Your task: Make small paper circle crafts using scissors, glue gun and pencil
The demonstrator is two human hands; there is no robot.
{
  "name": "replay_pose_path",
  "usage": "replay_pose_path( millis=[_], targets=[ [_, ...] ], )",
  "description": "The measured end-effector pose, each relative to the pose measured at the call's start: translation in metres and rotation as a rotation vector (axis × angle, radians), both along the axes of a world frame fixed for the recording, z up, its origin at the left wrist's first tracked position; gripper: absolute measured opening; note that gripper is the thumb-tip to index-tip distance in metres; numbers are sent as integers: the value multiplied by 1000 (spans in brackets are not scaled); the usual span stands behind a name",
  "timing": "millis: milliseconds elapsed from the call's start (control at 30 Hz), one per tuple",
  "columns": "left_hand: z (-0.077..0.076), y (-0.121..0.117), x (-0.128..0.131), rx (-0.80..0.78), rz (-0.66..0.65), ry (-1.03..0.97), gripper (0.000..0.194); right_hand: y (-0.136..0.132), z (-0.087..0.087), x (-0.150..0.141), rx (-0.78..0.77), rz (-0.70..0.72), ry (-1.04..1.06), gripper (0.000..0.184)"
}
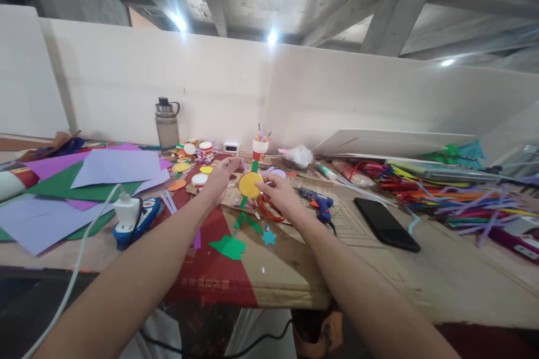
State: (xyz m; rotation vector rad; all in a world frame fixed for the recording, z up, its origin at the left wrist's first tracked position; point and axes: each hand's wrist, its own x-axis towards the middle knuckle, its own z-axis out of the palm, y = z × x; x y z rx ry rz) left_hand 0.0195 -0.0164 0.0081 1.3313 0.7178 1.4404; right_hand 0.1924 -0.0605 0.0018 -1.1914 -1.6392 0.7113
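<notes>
My right hand [278,188] pinches the right edge of a round yellow paper disc [250,184]. Green paper strips [255,166] stick out from the disc at its top and bottom. Just left of the disc, my left hand [223,175] is closed, with thumb and forefinger on a small purple paper strip [243,164]. Below both hands lie a green paper scrap [229,247] and a blue star-shaped cutout [268,236]. A roll of red tape or a ring [269,210] shows partly behind the right hand.
A blue glue gun [323,207] and black phone [386,224] lie to the right, beside piled coloured strips [455,202]. Coloured sheets [113,171], a power strip [141,223] with a white cable, and a bottle [167,128] stand left. A paper cup [260,150] stands behind.
</notes>
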Motion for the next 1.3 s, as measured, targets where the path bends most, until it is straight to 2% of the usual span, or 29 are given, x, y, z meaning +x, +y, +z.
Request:
replay_pose_path(
  millis=[100,233,467,1300],
  targets=[
    [1,-2,1,7,20,33,31,-1,2,0,27,-6,-25,18],
    [1,-3,1,-2,35,29,32,-1,1,-1,18,-2,-11,18],
    [2,-5,1,-4,-10,-8,29,1,-1,-1,12,-1,-15,18],
    [2,-6,0,-47,-3,-22,15,1,-1,-1,7,13,-27,19]
  ],
)
